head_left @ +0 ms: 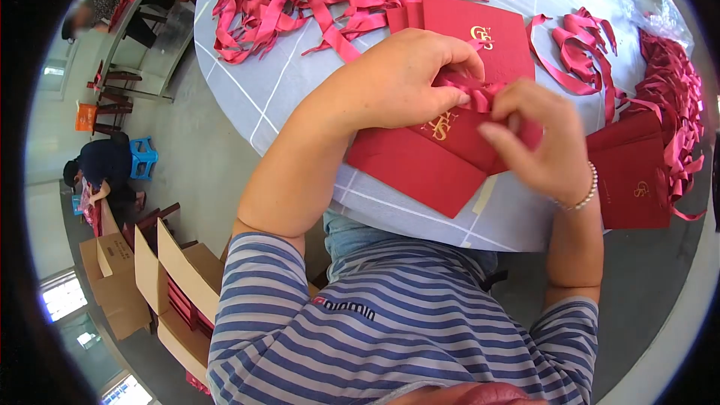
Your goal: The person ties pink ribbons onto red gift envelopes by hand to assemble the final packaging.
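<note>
A red gift bag (pixel 420 169) with gold lettering lies flat on the table, close to my body. Above the lettering is a shiny red ribbon (pixel 478 97), bunched into loops. My left hand (pixel 420 79) pinches this ribbon between thumb and fingers. From the other side my right hand (pixel 544 135), with a beaded bracelet at the wrist, has its curled fingers on the ribbon's right part; it is slightly blurred. Just beyond my hands lies another red bag (pixel 506 37) with gold print, partly hidden by them.
Loose red ribbons (pixel 360 0) are heaped at the back of the checked tablecloth (pixel 255 97). More ribbon (pixel 577 52) lies at right. Finished-looking bags (pixel 630 172) with ribbons stack beyond the right edge. Open cardboard boxes (pixel 180 277), a blue stool (pixel 142 159) and two people are at left.
</note>
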Demonstrator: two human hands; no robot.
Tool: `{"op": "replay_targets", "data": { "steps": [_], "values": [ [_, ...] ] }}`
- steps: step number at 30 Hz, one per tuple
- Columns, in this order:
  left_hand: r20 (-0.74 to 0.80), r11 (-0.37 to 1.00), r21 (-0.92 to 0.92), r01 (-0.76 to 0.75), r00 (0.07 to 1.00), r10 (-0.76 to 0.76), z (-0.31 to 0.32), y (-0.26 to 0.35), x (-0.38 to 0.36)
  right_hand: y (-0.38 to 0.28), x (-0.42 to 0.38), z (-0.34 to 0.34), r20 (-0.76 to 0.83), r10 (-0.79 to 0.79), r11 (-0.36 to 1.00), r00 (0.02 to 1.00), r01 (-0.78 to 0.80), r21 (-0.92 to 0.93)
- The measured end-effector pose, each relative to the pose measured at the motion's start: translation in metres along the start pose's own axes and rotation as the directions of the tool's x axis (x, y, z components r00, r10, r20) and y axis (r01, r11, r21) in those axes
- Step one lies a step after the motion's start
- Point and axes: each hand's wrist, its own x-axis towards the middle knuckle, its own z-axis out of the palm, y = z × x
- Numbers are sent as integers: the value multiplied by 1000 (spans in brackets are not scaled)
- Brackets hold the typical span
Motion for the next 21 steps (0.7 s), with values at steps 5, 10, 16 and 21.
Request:
{"op": "replay_targets", "data": {
  "steps": [5, 10, 16, 21],
  "values": [
    [-32, 990, 55, -130, 991, 131, 4, 3, 0, 12, 0, -27, -9, 164, 980, 986, -162, 114],
    [9, 980, 68, -187, 982, 187, 1, 4, 0, 15, -1, -26, 149, 93, 987, 984, -111, 113],
    [45, 960, -54, -274, 960, 277, 2, 8, 0, 22, -2, -28, 133, -8, 976, 991, 37, -215],
    [93, 951, -70, -303, 947, 308, 1, 12, 0, 11, -4, -26, 31, -32, 996, 999, 35, -79]
  ]
}}
